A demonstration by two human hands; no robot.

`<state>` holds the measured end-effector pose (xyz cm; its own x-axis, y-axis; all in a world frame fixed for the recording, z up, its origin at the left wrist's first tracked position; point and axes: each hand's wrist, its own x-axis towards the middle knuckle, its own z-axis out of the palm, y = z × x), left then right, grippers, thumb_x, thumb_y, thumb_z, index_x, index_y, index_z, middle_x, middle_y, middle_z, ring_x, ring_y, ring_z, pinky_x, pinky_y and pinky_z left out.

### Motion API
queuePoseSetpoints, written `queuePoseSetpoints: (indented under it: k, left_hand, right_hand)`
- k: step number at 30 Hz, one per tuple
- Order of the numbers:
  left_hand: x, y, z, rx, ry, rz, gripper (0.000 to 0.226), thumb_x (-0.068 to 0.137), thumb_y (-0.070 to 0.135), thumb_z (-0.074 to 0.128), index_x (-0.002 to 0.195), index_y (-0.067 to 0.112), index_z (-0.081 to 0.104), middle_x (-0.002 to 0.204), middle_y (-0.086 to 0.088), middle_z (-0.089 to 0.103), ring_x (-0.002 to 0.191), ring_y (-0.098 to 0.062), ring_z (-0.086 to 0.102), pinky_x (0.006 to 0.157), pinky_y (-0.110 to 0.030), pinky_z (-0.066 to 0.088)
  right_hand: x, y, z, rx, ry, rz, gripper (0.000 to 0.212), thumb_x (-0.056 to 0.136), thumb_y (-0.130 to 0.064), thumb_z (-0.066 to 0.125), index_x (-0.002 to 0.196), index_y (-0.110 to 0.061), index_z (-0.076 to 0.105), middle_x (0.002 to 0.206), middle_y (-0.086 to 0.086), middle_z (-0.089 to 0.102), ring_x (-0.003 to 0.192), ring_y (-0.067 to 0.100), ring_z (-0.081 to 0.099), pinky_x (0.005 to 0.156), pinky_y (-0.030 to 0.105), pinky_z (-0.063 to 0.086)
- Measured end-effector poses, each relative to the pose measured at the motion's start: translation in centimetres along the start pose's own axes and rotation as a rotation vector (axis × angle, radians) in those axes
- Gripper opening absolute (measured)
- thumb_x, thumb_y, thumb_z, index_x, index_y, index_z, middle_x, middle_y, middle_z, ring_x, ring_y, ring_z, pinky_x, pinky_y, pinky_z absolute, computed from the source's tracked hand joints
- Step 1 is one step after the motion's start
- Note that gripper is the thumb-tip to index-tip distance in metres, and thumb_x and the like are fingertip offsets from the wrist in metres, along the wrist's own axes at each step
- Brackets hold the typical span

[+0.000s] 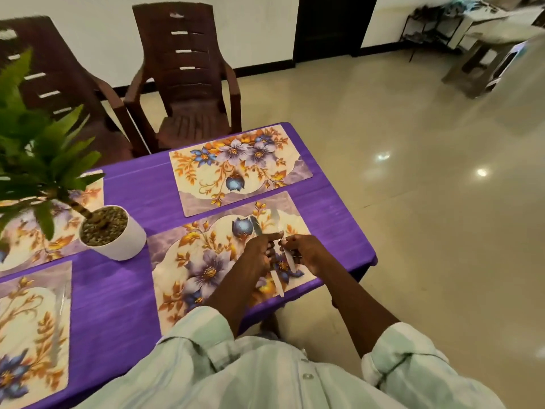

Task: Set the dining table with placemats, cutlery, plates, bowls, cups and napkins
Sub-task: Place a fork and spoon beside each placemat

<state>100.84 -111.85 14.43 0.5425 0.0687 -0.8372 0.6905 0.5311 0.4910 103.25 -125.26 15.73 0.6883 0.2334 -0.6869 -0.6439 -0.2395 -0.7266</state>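
1. A person in a pale striped shirt (265, 376) stands at the near edge of a bench (141, 190) covered in purple cloth, both hands held over the nearest floral placemat (203, 261).
2. The left hand (259, 255) has its fingers curled around pieces of cutlery (259, 228); a knife blade and another utensil tip stick out past the fingers toward the far side.
3. The right hand (303, 250) pinches the upper part of a pale handle (289, 261) (the blur leaves the utensil's type unclear), just beside the left hand.
4. Another pale handle (277, 283) points down toward the person, over the mat's near right part.
5. A second placemat (239, 169) lies just beyond the first, in front of a dark brown chair (188, 84).
6. Two more mats, one far left (59, 237) and one near left (32, 326), lie on the left side.
7. A white pot (115, 240) with a green plant (38, 137) stands between the mats.
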Motion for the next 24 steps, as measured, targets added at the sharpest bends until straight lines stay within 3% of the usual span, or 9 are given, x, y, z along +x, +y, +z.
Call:
queuePoseSetpoints:
  k: [3,8,14,20,24]
  left_hand:
    - [1.8,0.6,1.9,0.006,0.008,-0.011,0.04,0.086,0.012,0.067,0.059,0.018,0.038,0.036,0.006,0.023,0.026,-0.008,0.018,0.033,-0.013,0.014]
    - [3.3,1.5,2.1,-0.054,0.078,-0.026,0.036,0.089,0.014,0.063,0.062,0.018,0.039,0.038,0.006,0.024,0.027,-0.008,0.019,0.033,-0.014,0.015]
    - [3.2,1.7,2.1,-0.158,0.153,-0.026,0.032,0.09,0.012,0.061,0.065,0.016,0.042,0.039,0.005,0.024,0.028,-0.009,0.018,0.034,-0.012,0.017]
    - [3.3,1.2,2.9,-0.253,0.225,0.02,0.013,0.09,0.01,0.06,0.08,0.01,0.052,0.041,0.005,0.026,0.028,-0.009,0.019,0.032,-0.015,0.018]
    - [3.3,0.4,3.3,-0.299,0.248,0.051,0.006,0.09,0.009,0.06,0.092,0.009,0.054,0.039,0.007,0.025,0.028,-0.007,0.018,0.033,-0.012,0.018]
  right_hand:
    - [3.0,-0.7,-2.1,-0.111,0.109,0.051,0.009,0.082,-0.003,0.07,0.077,-0.01,0.072,0.082,0.016,0.066,0.075,0.024,0.059,0.068,0.034,0.048]
    - [6.3,-0.7,-3.8,-0.138,0.226,0.027,0.012,0.073,-0.004,0.08,0.08,0.003,0.073,0.071,0.017,0.063,0.065,0.023,0.058,0.064,0.038,0.047]
    - [8.0,-0.6,-5.0,-0.307,0.272,-0.011,0.022,0.068,-0.013,0.087,0.059,-0.013,0.067,0.054,0.003,0.061,0.048,0.016,0.055,0.054,0.031,0.047]
    - [9.7,-0.6,-6.1,-0.569,0.187,-0.072,0.024,0.068,-0.018,0.084,0.055,-0.013,0.065,0.071,0.015,0.072,0.07,0.03,0.069,0.07,0.043,0.056]
    - [9.5,-1.1,-6.4,-0.734,0.156,-0.137,0.019,0.078,-0.024,0.077,0.075,-0.007,0.069,0.082,0.012,0.072,0.078,0.027,0.069,0.075,0.039,0.056]
